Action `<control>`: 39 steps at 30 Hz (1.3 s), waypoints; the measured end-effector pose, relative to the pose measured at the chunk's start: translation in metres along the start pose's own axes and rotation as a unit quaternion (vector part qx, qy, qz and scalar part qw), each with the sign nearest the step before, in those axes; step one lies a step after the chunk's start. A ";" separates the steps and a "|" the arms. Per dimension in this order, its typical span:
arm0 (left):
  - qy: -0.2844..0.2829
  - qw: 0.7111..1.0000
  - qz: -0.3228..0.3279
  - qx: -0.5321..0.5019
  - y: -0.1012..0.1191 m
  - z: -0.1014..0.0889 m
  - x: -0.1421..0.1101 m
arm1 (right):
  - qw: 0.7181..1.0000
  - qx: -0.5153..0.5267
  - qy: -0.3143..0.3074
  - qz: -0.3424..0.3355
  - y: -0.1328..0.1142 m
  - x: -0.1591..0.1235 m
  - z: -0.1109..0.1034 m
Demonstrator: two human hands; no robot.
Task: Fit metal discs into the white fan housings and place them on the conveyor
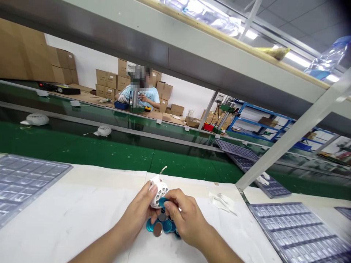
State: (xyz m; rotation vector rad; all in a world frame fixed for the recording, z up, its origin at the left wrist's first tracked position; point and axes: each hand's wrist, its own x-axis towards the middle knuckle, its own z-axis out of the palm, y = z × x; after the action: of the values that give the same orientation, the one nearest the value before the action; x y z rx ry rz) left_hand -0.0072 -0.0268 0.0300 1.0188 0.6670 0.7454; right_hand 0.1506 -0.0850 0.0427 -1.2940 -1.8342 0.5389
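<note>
My left hand (134,210) grips a small white perforated round housing (159,191), and a thin wire (163,170) rises from its far side. My right hand (182,215) pinches a blue metallic disc (163,202) against the housing's lower edge. Just below both hands lies a loose pile of round discs (161,226), blue on one side and silver on the other. Part of the pile is hidden under my right hand. Everything rests on a white sheet (82,212) covering the bench.
Clear plastic cavity trays lie to the left (27,182) and right (296,233). Beyond the bench, a green conveyor belt (115,157) carries white round units (34,119). A co-worker (142,93) sits across it before stacked cardboard boxes (106,80). A grey metal beam (290,138) crosses the right side.
</note>
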 end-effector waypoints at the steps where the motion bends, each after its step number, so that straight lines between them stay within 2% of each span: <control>1: -0.001 1.000 -0.002 0.003 -0.001 -0.001 0.000 | 1.000 -0.007 0.004 -0.003 0.000 0.000 0.000; 7: 0.000 1.000 0.000 0.001 -0.005 -0.003 0.002 | 1.000 -0.015 0.020 0.010 0.002 0.002 0.002; 15: -0.009 1.000 0.012 0.002 -0.004 -0.002 0.003 | 0.997 0.049 0.024 0.062 0.005 0.002 0.005; 22: -0.001 0.999 0.011 0.048 -0.004 -0.003 -0.001 | 0.994 0.064 0.024 0.084 0.003 0.003 0.005; 25: -0.005 0.998 0.028 0.062 -0.002 -0.002 -0.003 | 0.989 0.079 0.040 0.117 0.006 0.005 0.005; 28: -0.018 0.998 0.039 0.044 0.000 -0.002 -0.004 | 0.975 0.121 0.091 0.162 0.009 0.006 0.007; 30: -0.032 0.998 0.044 0.020 -0.001 -0.003 -0.005 | 0.963 0.176 0.120 0.163 0.008 0.006 0.011; 32: -0.052 0.997 0.049 0.002 -0.003 -0.003 -0.006 | 0.951 0.257 0.097 0.145 0.002 0.005 0.016; 34: -0.076 0.996 0.050 -0.005 -0.006 -0.001 -0.010 | 0.931 0.341 0.033 0.126 -0.006 0.003 0.022; 36: -0.086 0.995 0.045 -0.023 -0.007 0.003 -0.015 | 0.906 0.406 -0.003 0.119 -0.014 0.000 0.028; 39: -0.052 0.996 0.033 -0.062 -0.006 0.013 -0.025 | 0.890 0.439 0.022 0.119 -0.021 -0.004 0.035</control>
State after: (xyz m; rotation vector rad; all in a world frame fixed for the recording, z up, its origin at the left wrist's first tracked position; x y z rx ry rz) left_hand -0.0099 -0.0556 0.0331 0.9617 0.4928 0.7766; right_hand 0.1109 -0.0928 0.0360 -0.8673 -1.1317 1.2783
